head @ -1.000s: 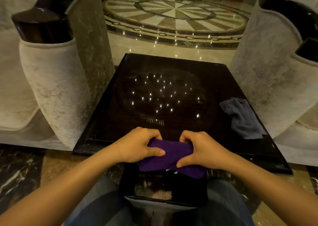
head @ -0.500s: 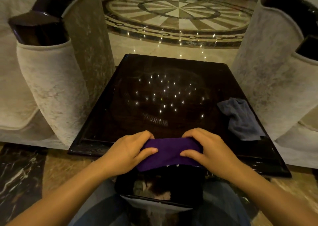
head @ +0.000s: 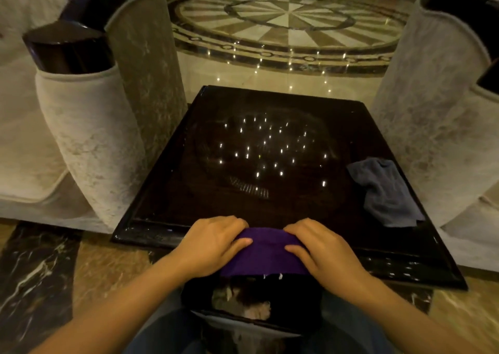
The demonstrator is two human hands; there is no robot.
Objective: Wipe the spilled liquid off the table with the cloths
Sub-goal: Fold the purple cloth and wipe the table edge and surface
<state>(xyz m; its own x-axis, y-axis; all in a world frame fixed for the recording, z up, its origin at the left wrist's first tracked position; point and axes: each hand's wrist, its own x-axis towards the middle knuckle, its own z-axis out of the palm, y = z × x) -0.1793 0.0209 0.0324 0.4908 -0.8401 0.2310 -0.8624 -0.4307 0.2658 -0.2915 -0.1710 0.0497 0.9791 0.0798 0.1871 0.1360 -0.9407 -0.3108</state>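
A purple cloth [head: 266,253] lies over the near edge of the glossy black table [head: 172,191]. My left hand [head: 213,243] grips its left end and my right hand [head: 321,251] grips its right end, thumbs on top of the fabric. A grey-blue cloth [head: 383,191] lies crumpled near the table's right edge, apart from both hands. The dark tabletop mirrors many ceiling lights, and faint streaks [head: 249,189] show near its middle; I cannot make out the liquid clearly.
Pale upholstered armchairs stand close on the left [head: 89,137] and right [head: 432,110] of the table. A black bin [head: 253,307] with crumpled waste sits below the near edge, between my knees. Polished marble floor [head: 286,29] lies beyond.
Both hands have carried the purple cloth up from below the near edge onto the table's front rim and spread it wider. The grey-blue cloth has not moved.
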